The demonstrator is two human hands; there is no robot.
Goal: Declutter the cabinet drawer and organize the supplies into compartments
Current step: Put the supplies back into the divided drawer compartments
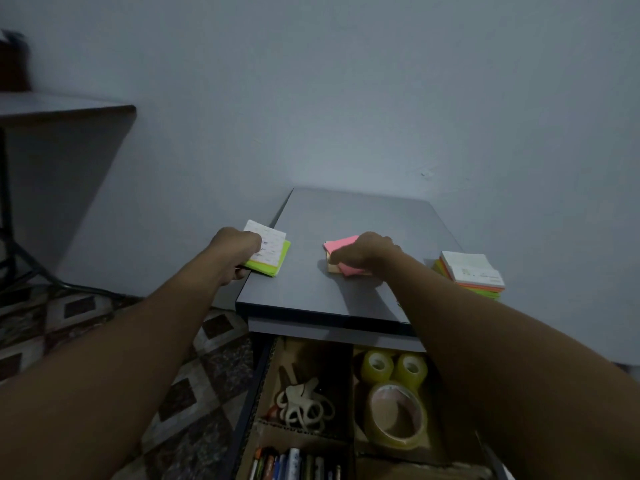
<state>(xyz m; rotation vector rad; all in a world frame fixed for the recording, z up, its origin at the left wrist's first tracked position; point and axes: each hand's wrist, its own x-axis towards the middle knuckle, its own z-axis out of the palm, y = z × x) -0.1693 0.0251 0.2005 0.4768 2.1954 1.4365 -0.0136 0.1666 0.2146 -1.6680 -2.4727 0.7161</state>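
Note:
My left hand (235, 252) grips a green sticky-note pad with a white printed sheet on top (268, 254) at the left edge of the grey cabinet top (346, 216). My right hand (367, 254) holds a pink and tan sticky-note pad (337, 245) on the middle of the top; its fingers cover part of the pad. A third stack of coloured notes (471, 275) lies at the right edge. Below, the open drawer (263, 375) has cardboard compartments holding scissors (304, 403), tape rolls (394, 386) and pens (294, 464).
A pale wall stands close behind the cabinet. A patterned tile floor (86, 317) lies to the left, with a dark table leg (20, 258) and a tabletop (62, 107) at far left.

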